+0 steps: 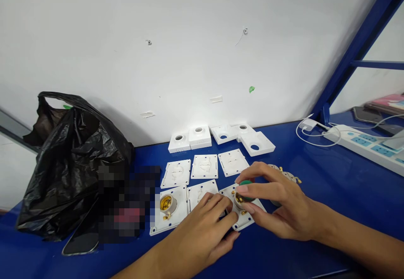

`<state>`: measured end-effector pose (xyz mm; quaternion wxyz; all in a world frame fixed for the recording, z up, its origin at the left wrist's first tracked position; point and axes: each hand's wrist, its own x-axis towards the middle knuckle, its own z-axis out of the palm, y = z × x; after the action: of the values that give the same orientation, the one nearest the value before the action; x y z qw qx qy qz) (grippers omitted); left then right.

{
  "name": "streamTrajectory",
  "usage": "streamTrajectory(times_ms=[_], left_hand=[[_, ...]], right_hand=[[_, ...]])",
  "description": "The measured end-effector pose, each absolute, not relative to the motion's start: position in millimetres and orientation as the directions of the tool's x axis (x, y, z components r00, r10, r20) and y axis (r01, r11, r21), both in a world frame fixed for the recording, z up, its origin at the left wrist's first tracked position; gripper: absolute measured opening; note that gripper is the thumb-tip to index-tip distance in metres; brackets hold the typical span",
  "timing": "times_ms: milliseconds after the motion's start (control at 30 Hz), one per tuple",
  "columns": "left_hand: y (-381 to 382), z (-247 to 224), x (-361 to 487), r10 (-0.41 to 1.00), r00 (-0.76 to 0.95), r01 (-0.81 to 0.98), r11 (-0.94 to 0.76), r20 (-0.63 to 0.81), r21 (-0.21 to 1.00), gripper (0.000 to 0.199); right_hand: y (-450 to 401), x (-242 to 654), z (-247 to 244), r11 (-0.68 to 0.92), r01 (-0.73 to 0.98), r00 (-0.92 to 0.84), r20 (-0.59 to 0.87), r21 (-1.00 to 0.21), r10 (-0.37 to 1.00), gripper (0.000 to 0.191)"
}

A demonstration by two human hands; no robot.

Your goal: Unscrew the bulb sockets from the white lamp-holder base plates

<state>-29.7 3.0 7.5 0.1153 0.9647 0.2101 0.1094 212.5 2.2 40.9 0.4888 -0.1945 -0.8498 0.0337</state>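
Left hand [206, 228] nearest, fingers curled at left side of white plate [245, 222]; cannot tell whether pinching anything. Right hand [284, 203] pinches green round piece [247, 189], thumb against fingers, at brass-lined socket [237, 203] on plate. White covers [202, 141] behind, near wall [195, 68].

1. A blue table [315, 174] carried a black plastic bag [82, 157].
2. Right of the bag lay white plates [170, 176] and white hollow covers [203, 139].
3. A power strip [353, 137] lay there too — well right of the bag.
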Motion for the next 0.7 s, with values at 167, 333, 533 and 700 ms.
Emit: streamTrajectory(times_ms=[167,333,533,700], left_hand=[[2.2,9.6,-30.5,0.427,0.887,0.377,-0.889,0.175,0.260,0.020],[1.9,10.4,-30.6,0.428,0.887,0.379,-0.890,0.174,0.254,0.020],[1.1,9.9,-30.0,0.418,0.887,0.372,-0.899,0.198,0.229,0.015],[0.1,11.1,-29.3,0.425,0.884,0.379,-0.896,0.194,0.232,0.014]], right_hand=[[2.1,213.1,41.9,0.922,0.304,-0.465,0.807,-0.241,0.364,0.028],[1.4,213.3,41.5,0.920,0.314,-0.493,0.787,-0.236,0.370,0.026],[-0.6,213.4,39.8,0.920,0.313,-0.503,0.780,-0.237,0.372,0.025],[-1.0,213.4,39.5,0.919,0.319,-0.502,0.781,-0.231,0.371,0.025]])
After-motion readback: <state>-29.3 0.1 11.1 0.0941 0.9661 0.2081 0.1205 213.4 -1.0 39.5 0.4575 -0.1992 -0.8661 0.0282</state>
